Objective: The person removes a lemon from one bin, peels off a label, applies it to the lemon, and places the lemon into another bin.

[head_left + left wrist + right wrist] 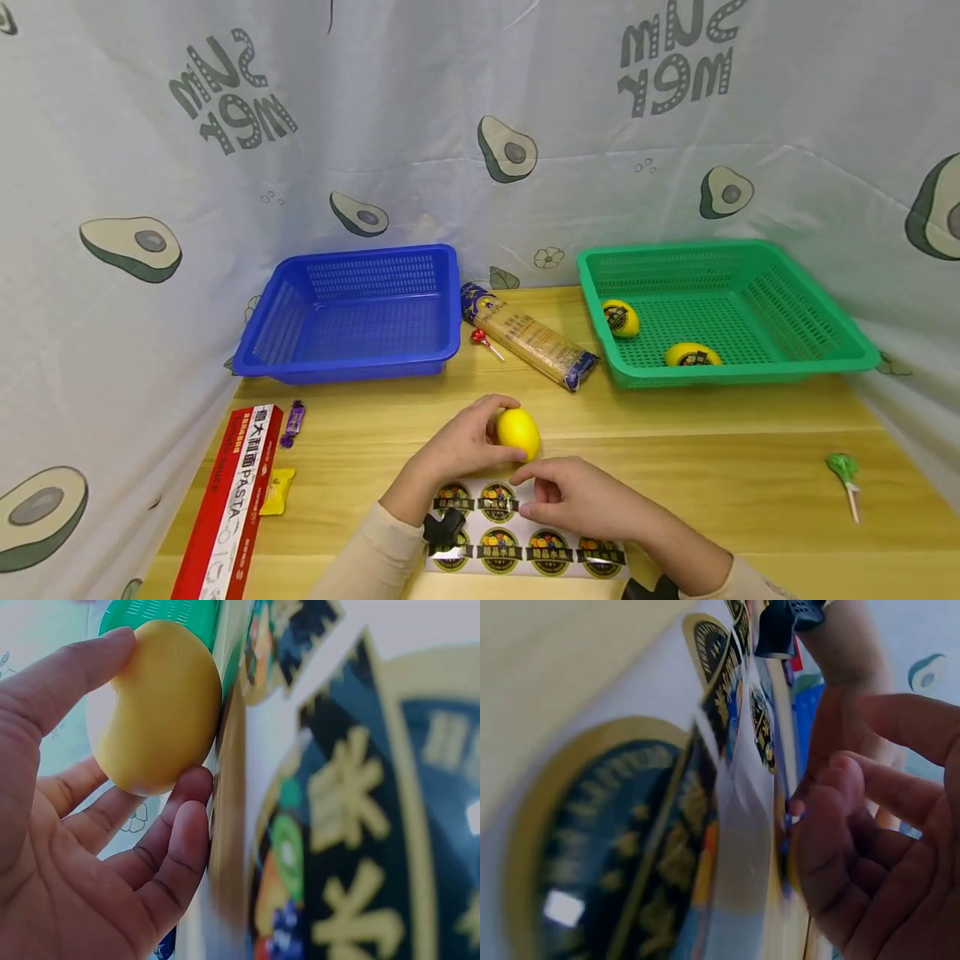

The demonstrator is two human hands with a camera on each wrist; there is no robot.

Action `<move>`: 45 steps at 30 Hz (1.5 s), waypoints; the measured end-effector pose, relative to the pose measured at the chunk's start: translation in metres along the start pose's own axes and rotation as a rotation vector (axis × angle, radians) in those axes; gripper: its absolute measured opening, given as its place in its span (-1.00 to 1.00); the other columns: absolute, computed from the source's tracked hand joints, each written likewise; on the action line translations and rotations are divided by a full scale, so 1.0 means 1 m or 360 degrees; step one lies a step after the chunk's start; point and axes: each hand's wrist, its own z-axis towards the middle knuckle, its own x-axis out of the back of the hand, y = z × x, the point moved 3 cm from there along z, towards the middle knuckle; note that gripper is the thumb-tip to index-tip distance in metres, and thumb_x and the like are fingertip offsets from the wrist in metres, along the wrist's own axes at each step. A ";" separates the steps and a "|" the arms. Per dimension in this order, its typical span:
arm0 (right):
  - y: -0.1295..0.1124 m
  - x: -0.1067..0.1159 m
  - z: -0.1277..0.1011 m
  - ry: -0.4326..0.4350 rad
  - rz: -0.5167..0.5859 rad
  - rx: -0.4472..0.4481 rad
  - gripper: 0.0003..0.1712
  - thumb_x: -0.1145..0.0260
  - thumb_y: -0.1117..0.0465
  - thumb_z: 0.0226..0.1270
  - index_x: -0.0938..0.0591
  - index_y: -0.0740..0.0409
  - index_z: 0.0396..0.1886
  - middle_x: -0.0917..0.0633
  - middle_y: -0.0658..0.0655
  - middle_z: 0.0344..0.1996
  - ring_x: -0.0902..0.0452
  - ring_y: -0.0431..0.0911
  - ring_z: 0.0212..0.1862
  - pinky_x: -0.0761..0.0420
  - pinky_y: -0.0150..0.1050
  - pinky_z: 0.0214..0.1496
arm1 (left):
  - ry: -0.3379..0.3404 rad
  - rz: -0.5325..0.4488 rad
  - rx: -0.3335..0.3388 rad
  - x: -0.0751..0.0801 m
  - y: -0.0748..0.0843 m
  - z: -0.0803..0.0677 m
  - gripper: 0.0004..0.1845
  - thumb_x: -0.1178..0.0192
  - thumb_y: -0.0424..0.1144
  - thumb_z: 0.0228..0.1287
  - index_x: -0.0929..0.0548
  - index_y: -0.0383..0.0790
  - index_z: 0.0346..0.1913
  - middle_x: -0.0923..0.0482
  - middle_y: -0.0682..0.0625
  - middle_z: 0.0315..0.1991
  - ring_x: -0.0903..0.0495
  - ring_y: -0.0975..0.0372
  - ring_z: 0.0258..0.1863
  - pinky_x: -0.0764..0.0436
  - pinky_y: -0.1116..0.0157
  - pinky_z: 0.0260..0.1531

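My left hand grips a plain yellow lemon just above the table, thumb on one side and fingers on the other; the left wrist view shows the lemon close up. A sheet of round fruit stickers lies on the table before me. Over its far edge my right hand hovers with fingers loosely curled, and a fingertip touches the sheet. Nothing shows between thumb and fingers. Two stickered lemons lie in the green basket.
An empty blue basket stands back left. Between the baskets lie a spaghetti packet and a red lollipop. A red pasta box, purple candy and yellow candy lie left; a green lollipop right.
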 end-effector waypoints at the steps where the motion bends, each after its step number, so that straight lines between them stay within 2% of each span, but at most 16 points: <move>1: 0.000 -0.002 0.004 -0.0044 -0.0038 0.0008 -0.57 -0.39 0.04 0.41 -0.65 0.09 0.19 -0.58 -0.15 -0.48 -0.40 -0.36 -0.50 -0.49 -0.41 -0.44 | -0.0003 -0.0031 -0.0003 0.000 -0.001 0.000 -0.29 -0.52 -0.06 0.16 -0.48 -0.08 0.34 -0.57 0.03 0.13 -0.56 0.30 -0.13 -0.61 0.36 -0.07; 5: 0.002 -0.012 0.014 -0.0167 -0.0211 0.0046 -0.48 -0.39 0.03 0.41 -0.56 -0.01 0.31 -0.52 -0.24 -0.57 -0.37 -0.40 -0.57 -0.47 -0.45 -0.46 | -0.0015 -0.0089 0.0014 -0.001 -0.005 -0.002 -0.29 -0.50 -0.07 0.18 -0.47 -0.08 0.36 -0.52 0.04 0.16 -0.55 0.30 -0.16 -0.59 0.38 -0.07; 8: 0.007 -0.017 0.019 -0.0166 -0.0317 0.0044 -0.41 -0.40 0.01 0.39 -0.52 -0.05 0.37 -0.48 -0.27 -0.62 -0.35 -0.42 -0.59 -0.44 -0.46 -0.48 | -0.0008 -0.0093 0.0019 -0.003 -0.008 -0.003 -0.28 -0.51 -0.06 0.17 -0.46 -0.07 0.37 -0.50 0.04 0.16 -0.54 0.30 -0.18 -0.57 0.39 -0.08; 13: 0.011 -0.015 0.022 -0.0111 -0.0345 0.0022 -0.43 -0.43 0.03 0.35 -0.57 -0.03 0.33 -0.48 -0.26 -0.64 -0.34 -0.41 -0.59 -0.41 -0.44 -0.50 | 0.0009 -0.0111 -0.0011 -0.004 -0.009 0.002 -0.26 -0.50 -0.05 0.19 -0.44 -0.10 0.39 -0.50 0.03 0.14 -0.53 0.31 -0.19 -0.56 0.40 -0.09; 18: 0.011 -0.014 0.023 -0.0099 -0.0343 0.0048 -0.50 -0.43 0.04 0.35 -0.61 -0.02 0.26 -0.48 -0.29 -0.66 -0.33 -0.43 -0.60 -0.41 -0.46 -0.50 | 0.0001 -0.0119 0.0010 -0.003 -0.008 0.001 -0.26 -0.49 -0.08 0.20 -0.44 -0.10 0.41 -0.50 0.06 0.12 -0.53 0.31 -0.20 -0.55 0.41 -0.11; 23: 0.011 -0.014 0.022 -0.0074 -0.0364 0.0053 -0.52 -0.43 0.04 0.35 -0.62 -0.04 0.24 -0.48 -0.29 -0.65 -0.32 -0.42 -0.60 -0.40 -0.45 -0.51 | -0.0014 -0.0173 0.0031 -0.002 -0.008 -0.001 -0.25 -0.49 -0.09 0.20 -0.43 -0.11 0.42 -0.48 0.00 0.15 -0.55 0.27 -0.20 -0.58 0.40 -0.13; 28: 0.011 -0.015 0.022 -0.0071 -0.0391 0.0052 -0.55 -0.43 0.04 0.35 -0.61 -0.08 0.21 -0.47 -0.28 -0.64 -0.32 -0.42 -0.58 -0.40 -0.45 -0.50 | -0.0033 -0.0180 0.0102 0.008 -0.010 -0.007 -0.20 -0.47 -0.05 0.23 -0.35 -0.06 0.49 -0.39 -0.11 0.31 -0.60 0.23 -0.11 -0.64 0.38 -0.12; 30: 0.011 -0.015 0.022 -0.0074 -0.0396 0.0046 -0.57 -0.42 0.04 0.35 -0.61 -0.11 0.19 -0.48 -0.28 -0.64 -0.33 -0.42 -0.58 -0.40 -0.45 -0.50 | -0.0028 -0.0122 0.0117 0.017 -0.009 -0.011 -0.23 -0.44 -0.04 0.26 -0.37 -0.11 0.46 -0.39 -0.18 0.29 -0.60 0.21 -0.10 -0.64 0.35 -0.13; 32: 0.011 -0.015 0.023 -0.0078 -0.0391 0.0034 -0.58 -0.42 0.04 0.36 -0.60 -0.14 0.19 -0.48 -0.28 -0.64 -0.33 -0.41 -0.58 -0.39 -0.45 -0.50 | -0.0039 -0.0048 0.0135 0.027 -0.008 -0.016 -0.35 -0.41 -0.07 0.29 -0.43 -0.18 0.37 -0.44 -0.20 0.21 -0.59 0.21 -0.14 -0.63 0.35 -0.18; 34: 0.010 -0.015 0.023 -0.0092 -0.0377 0.0019 -0.60 -0.42 0.04 0.36 -0.60 -0.17 0.17 -0.48 -0.27 -0.64 -0.33 -0.40 -0.59 -0.38 -0.44 -0.50 | -0.0110 -0.0011 0.0182 0.036 -0.006 -0.021 -0.51 -0.40 -0.15 0.30 -0.52 -0.22 0.21 -0.55 -0.15 0.02 -0.59 0.24 -0.26 -0.59 0.36 -0.27; 36: 0.010 -0.015 0.022 -0.0100 -0.0376 0.0012 -0.61 -0.41 0.04 0.37 -0.59 -0.19 0.16 -0.48 -0.26 -0.65 -0.33 -0.40 -0.60 -0.38 -0.43 -0.51 | -0.0259 -0.0062 0.0262 0.040 -0.005 -0.027 -0.67 -0.38 -0.26 0.29 -0.58 -0.24 0.05 -0.60 -0.08 -0.21 -0.57 0.25 -0.42 -0.57 0.37 -0.41; 40: 0.010 -0.015 0.022 -0.0094 -0.0397 0.0022 -0.64 -0.41 0.05 0.38 -0.58 -0.19 0.12 -0.48 -0.26 -0.63 -0.32 -0.40 -0.60 -0.37 -0.44 -0.52 | -0.0575 -0.0247 0.0462 0.034 -0.007 -0.036 -0.77 -0.38 -0.44 0.20 -0.65 -0.22 -0.10 -0.58 0.03 -0.55 -0.49 0.27 -0.68 -0.48 0.43 -0.67; 42: 0.010 -0.015 0.022 -0.0076 -0.0406 0.0029 -0.68 -0.41 0.05 0.38 -0.58 -0.20 0.08 -0.47 -0.25 -0.61 -0.31 -0.40 -0.60 -0.36 -0.44 -0.53 | -0.0649 -0.0277 0.0503 0.028 -0.008 -0.037 -0.76 -0.41 -0.46 0.15 -0.67 -0.18 -0.14 -0.58 0.05 -0.59 -0.48 0.28 -0.70 -0.43 0.45 -0.72; 45: 0.009 -0.015 0.023 -0.0043 -0.0412 0.0029 -0.74 -0.41 0.06 0.38 -0.58 -0.20 0.00 -0.47 -0.25 -0.60 -0.30 -0.39 -0.61 -0.34 -0.44 -0.55 | -0.0688 -0.0205 0.0467 0.020 -0.009 -0.035 -0.77 -0.45 -0.45 0.09 -0.70 -0.14 -0.21 -0.54 0.08 -0.64 -0.45 0.28 -0.71 -0.38 0.44 -0.73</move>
